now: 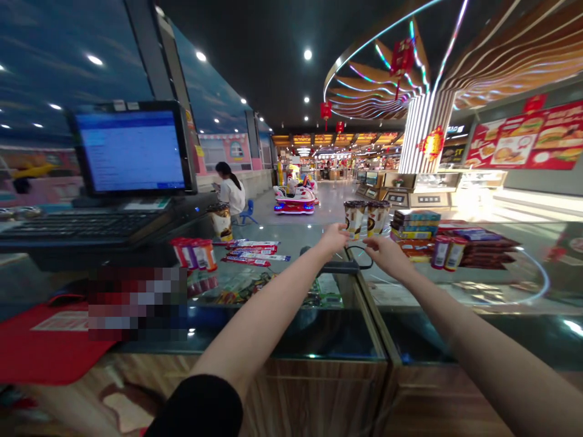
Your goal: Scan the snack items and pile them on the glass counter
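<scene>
Two brown-and-white cups with dark lids stand side by side on the glass counter (291, 328): a left cup (354, 220) and a right cup (377, 218). My left hand (335, 238) is stretched out at the left cup's near left side, fingertips at or very near its wall. Below the right cup, my right hand (385, 251) points its fingers inward, thumb a little apart from them. I cannot tell whether the right hand touches a cup. A black cable (368, 267) loops between my wrists from a dark bar-shaped device (339, 267).
Stacked small boxes (415, 226), two tubes (447, 252) and brown packets (487, 249) lie right. Left are candy sticks (255, 252), coloured tubes (195, 254), another cup (220, 222), a monitor (132, 152) and keyboard (77, 224). A person (230, 191) sits beyond the counter.
</scene>
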Motion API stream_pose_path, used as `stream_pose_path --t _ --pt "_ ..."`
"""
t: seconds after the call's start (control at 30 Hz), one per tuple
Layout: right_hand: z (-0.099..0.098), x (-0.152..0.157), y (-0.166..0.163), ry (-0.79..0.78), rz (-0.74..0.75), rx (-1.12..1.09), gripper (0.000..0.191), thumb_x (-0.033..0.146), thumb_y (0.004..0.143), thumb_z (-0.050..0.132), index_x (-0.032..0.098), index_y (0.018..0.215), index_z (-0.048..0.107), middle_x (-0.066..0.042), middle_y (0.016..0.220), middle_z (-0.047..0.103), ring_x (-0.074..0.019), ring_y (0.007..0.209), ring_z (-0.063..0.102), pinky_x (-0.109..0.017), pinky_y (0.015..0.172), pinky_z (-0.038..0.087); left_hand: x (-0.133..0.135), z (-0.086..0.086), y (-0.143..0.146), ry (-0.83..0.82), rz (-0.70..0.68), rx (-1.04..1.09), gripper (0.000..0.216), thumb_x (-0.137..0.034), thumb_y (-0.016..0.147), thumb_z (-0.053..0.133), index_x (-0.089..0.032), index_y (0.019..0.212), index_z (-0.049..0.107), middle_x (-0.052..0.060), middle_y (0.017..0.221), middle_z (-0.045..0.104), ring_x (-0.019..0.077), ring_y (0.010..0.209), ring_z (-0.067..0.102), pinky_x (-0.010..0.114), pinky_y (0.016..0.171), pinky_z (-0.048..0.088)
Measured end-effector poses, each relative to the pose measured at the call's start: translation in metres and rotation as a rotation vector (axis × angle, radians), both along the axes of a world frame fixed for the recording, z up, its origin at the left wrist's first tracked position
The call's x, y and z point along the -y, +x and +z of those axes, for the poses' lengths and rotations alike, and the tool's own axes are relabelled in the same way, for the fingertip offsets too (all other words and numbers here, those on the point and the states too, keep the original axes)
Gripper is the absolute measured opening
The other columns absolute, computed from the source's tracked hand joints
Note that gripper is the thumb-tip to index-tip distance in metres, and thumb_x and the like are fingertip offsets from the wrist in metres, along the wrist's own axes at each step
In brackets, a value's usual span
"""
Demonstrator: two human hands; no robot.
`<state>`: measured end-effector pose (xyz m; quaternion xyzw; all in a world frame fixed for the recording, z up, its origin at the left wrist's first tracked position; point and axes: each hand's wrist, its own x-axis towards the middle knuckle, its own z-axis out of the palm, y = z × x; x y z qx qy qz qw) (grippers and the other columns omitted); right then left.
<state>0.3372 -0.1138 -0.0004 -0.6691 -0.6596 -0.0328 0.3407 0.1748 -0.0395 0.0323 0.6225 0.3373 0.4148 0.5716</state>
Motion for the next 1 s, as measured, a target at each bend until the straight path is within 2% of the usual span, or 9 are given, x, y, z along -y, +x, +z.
stream_pose_path --t 0.2,0.4,0.57,0.7,0.87,1.0 --pt "0.013 -0.009 -0.038 -0.034 0.042 0.004 0.032 0.02 0.089 0.054 0.016 0.117 0.069 -0.01 0.108 0.074 -0.021 0.099 0.067 -0.03 0.087 0.048 -0.003 0.016 -0.05 -0.011 0.102 -0.027 0.052 0.001 0.074 0.06 -0.012 0.125 0.057 0.017 0.12 0.067 0.0144 0.091 0.068 0.024 0.08 0.053" --pt "0.018 -0.025 -0.068 -0.059 0.102 0.029 0.032 0.02 0.09 0.054 0.015 0.117 0.07 -0.01 0.108 0.074 -0.021 0.097 0.067 -0.029 0.084 0.047 -0.012 0.019 -0.102 -0.013 0.211 -0.026 0.052 0.003 0.076 0.057 -0.012 0.126 0.056 0.018 0.128 0.063 0.015 0.098 0.069 0.026 0.087 0.053" --pt "0.022 -0.04 -0.092 -0.055 0.166 0.023 0.03 0.024 0.093 0.051 0.017 0.115 0.071 -0.009 0.109 0.074 -0.0215 0.099 0.066 -0.029 0.085 0.046 -0.019 0.011 -0.145 0.022 0.283 -0.108 0.053 0.005 0.075 0.051 -0.011 0.126 0.056 0.019 0.128 0.064 0.0151 0.099 0.069 0.025 0.086 0.053" --pt "0.027 -0.047 -0.11 -0.071 0.203 0.023 0.032 0.028 0.094 0.047 0.02 0.111 0.073 -0.007 0.11 0.074 -0.0226 0.102 0.066 -0.03 0.085 0.045 -0.022 -0.003 -0.17 0.17 0.329 -0.294 0.05 0.005 0.077 0.047 -0.01 0.123 0.06 0.018 0.122 0.068 0.0164 0.103 0.069 0.027 0.087 0.054" --pt "0.028 -0.061 -0.123 -0.136 0.253 0.038 0.032 0.031 0.094 0.047 0.021 0.105 0.075 -0.007 0.102 0.076 -0.0227 0.092 0.068 -0.03 0.078 0.045 -0.025 -0.022 -0.182 0.408 0.358 -0.572 0.042 0.002 0.082 0.046 -0.011 0.117 0.066 0.013 0.113 0.073 0.0168 0.106 0.068 0.03 0.096 0.051" --pt "0.024 -0.087 -0.126 -0.229 0.339 -0.02 0.029 0.027 0.09 0.052 0.018 0.104 0.076 -0.006 0.098 0.076 -0.0205 0.091 0.068 -0.027 0.078 0.046 -0.025 -0.026 -0.187 0.513 0.354 -0.757 0.043 0.001 0.084 0.044 -0.013 0.117 0.067 0.011 0.113 0.073 0.0169 0.107 0.068 0.029 0.098 0.049"
